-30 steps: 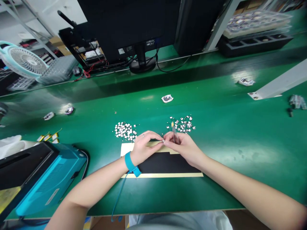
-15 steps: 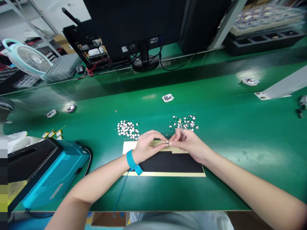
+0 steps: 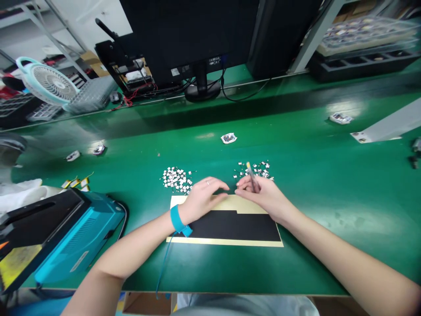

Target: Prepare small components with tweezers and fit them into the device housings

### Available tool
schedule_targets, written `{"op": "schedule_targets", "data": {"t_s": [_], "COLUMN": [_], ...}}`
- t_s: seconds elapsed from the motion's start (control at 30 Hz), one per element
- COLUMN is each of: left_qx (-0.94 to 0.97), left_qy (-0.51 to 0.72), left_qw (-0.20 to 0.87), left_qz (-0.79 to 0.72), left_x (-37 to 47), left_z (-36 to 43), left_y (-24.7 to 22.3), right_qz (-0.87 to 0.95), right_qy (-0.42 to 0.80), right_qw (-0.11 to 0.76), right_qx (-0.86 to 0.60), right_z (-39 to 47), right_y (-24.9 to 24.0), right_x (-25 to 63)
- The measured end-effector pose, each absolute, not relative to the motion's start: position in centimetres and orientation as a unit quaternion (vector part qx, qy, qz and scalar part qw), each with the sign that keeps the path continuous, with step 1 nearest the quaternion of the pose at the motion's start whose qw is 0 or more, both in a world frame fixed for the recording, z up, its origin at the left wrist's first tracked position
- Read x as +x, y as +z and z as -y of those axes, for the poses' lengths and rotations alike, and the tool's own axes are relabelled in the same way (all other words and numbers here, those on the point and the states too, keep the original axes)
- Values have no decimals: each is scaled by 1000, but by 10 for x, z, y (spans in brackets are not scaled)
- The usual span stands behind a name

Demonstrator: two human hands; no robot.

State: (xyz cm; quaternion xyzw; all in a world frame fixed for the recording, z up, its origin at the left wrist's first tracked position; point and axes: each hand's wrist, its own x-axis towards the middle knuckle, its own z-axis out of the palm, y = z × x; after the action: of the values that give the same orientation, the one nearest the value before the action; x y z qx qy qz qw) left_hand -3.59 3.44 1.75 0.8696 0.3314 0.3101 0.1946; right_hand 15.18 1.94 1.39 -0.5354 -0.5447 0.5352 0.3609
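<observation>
My left hand (image 3: 204, 198), in a blue wrist strap (image 3: 179, 221), hovers over the top edge of a pale yellow sheet (image 3: 250, 202) with a black area (image 3: 223, 226). Its thumb and forefinger stand apart with nothing between them. To its right, my right hand (image 3: 259, 193) is closed around a slim, pen-like tool (image 3: 251, 173) with a yellow end pointing up. A tiny light spot shows at its fingertips; I cannot tell whether that is a small part. Beyond the left hand lies a heap of small white parts (image 3: 176, 179) with short leads, and beyond the right hand, a second heap (image 3: 262, 170).
A blue-and-black machine (image 3: 75, 237) stands at the left, near yellow-edged pieces (image 3: 75, 182). A small white-framed device (image 3: 228, 138) lies mid-table, another (image 3: 340, 118) to the right. At the back are a monitor (image 3: 190, 35) and a fan (image 3: 54, 83). A metal post (image 3: 391, 120) rises at right.
The hands met at a small part half a second ago; now their fingertips are apart. My left thumb and forefinger have opened. The tool in my right hand has tilted slightly.
</observation>
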Motion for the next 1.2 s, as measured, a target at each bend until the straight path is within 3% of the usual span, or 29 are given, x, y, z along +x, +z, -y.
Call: {"op": "schedule_targets", "data": {"t_s": [0.17, 0.27, 0.37, 0.53, 0.87, 1.2], "left_qx": [882, 862, 858, 851, 874, 877], "left_qy": [144, 57, -1, 4, -26, 56], "left_qw": [53, -6, 11, 21, 10, 33], "left_qz": [-446, -504, -514, -525, -485, -476], "left_x": [-63, -75, -77, -73, -79, -71], "left_z": [-66, -75, -75, -75, -78, -75], "left_y": [29, 31, 31, 29, 29, 30], "right_qz": [713, 805, 857, 872, 888, 874], "right_qy": [231, 211, 216, 111, 24, 57], "right_qw": [305, 186, 41, -73, -104, -86], "right_qx": [-587, -522, -466, -471, -447, -474], "right_z": [-32, -19, 3, 25, 30, 31], "right_y": [18, 24, 29, 33, 34, 31], "right_x": [174, 171, 159, 143, 135, 131]}}
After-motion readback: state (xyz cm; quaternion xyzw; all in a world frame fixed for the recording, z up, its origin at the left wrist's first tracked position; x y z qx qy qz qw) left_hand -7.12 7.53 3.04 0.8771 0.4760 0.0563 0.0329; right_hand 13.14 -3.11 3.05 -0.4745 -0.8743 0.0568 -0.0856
